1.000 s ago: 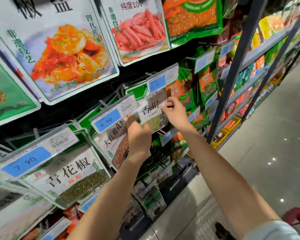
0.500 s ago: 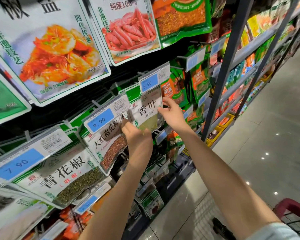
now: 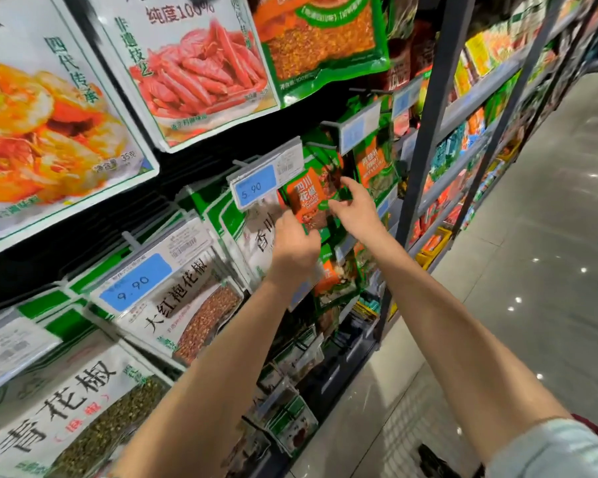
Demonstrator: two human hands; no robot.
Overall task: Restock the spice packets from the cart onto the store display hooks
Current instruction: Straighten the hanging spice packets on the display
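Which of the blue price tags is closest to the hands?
The 5.90 tag, just above the left hand and beside the orange packet; the 9.90 tag hangs farther left and lower.

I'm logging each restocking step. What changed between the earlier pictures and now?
Both hands left the white packet under the 5.90 tag and moved right to the orange packet. The right hand now pinches its right edge; the left hand sits at its lower corner, grip hidden. The white packet stays hanging below its tag.
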